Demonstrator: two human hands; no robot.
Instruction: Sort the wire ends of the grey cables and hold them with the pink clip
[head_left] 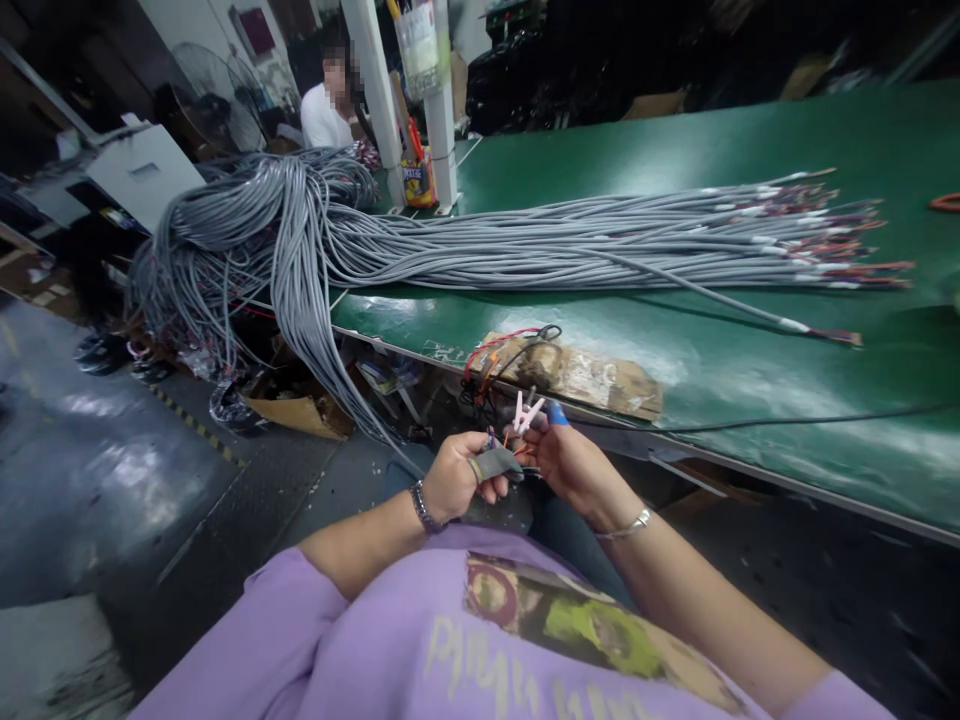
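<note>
My left hand (pixel 459 478) is closed in front of my body, gripping the end of a grey cable (pixel 401 457) that comes down off the bench. A dark grey covering wraps one of its fingers. Thin coloured wires (pixel 517 448) fan out between my two hands. My right hand (pixel 574 462) pinches at these wires, and blue tape (pixel 557 413) covers a fingertip. Just above the fingers is a pale pink clothespin-like clip (pixel 524 411); what it grips is too small to tell.
A long bundle of grey cables (pixel 480 240) with stripped ends lies across the green bench (pixel 720 370). At the near edge sits a worn wooden block (pixel 600 378) beside red and black leads (pixel 487 350). White posts (pixel 442 150) rise behind. A person (pixel 326 110) is farther back.
</note>
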